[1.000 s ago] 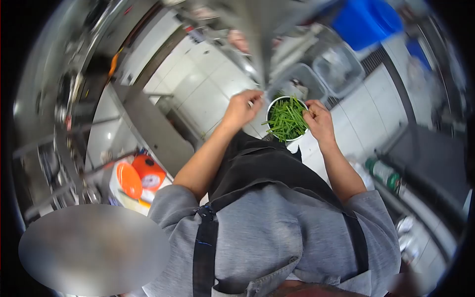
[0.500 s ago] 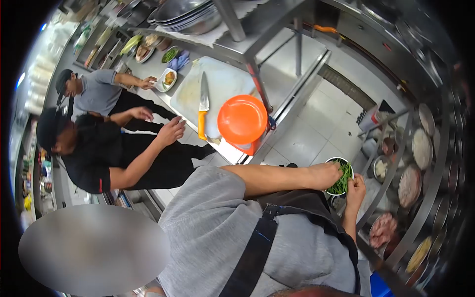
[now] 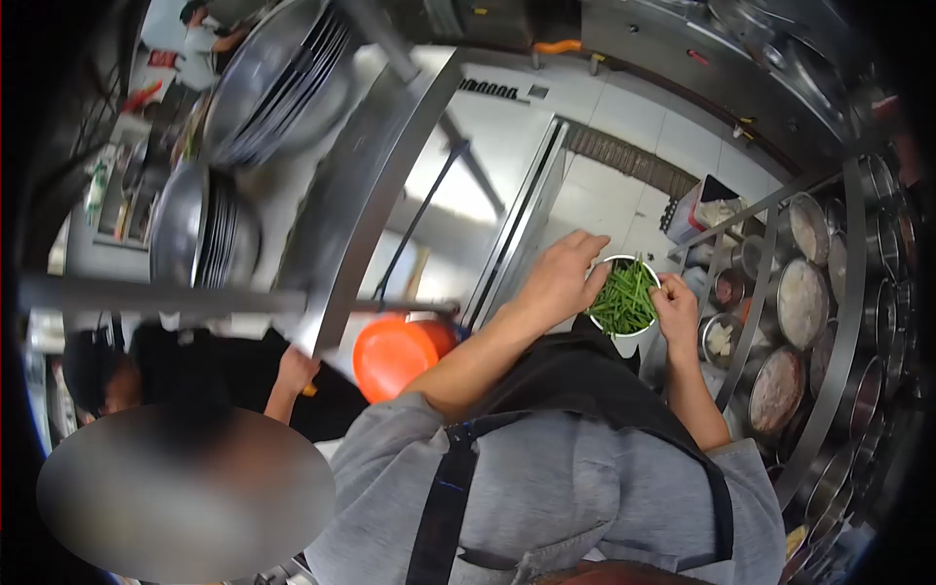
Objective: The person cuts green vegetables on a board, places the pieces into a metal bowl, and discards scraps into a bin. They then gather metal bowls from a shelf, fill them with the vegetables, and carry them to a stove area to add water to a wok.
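Note:
Held in front of my apron is a round white bowl [image 3: 622, 336] filled with thin cut green stalks [image 3: 624, 300]. My right hand [image 3: 677, 310] grips its right rim, thumb at the inner edge beside the greens. My left hand [image 3: 563, 281] is at the bowl's left side, fingers stretched forward and thumb close to the rim, with nothing in it.
An orange plastic container [image 3: 395, 356] stands left of my forearm. Stacked metal bowls [image 3: 210, 229] sit on a steel shelf [image 3: 375, 185]. At right, a rack [image 3: 831, 370] holds several round food containers. A co-worker's hand [image 3: 297, 370] is near the shelf's end.
My left hand has come out of the greens and opened beside the bowl. The view has swung, so the cutting board and knife are out of sight. The bowl appears further up and left.

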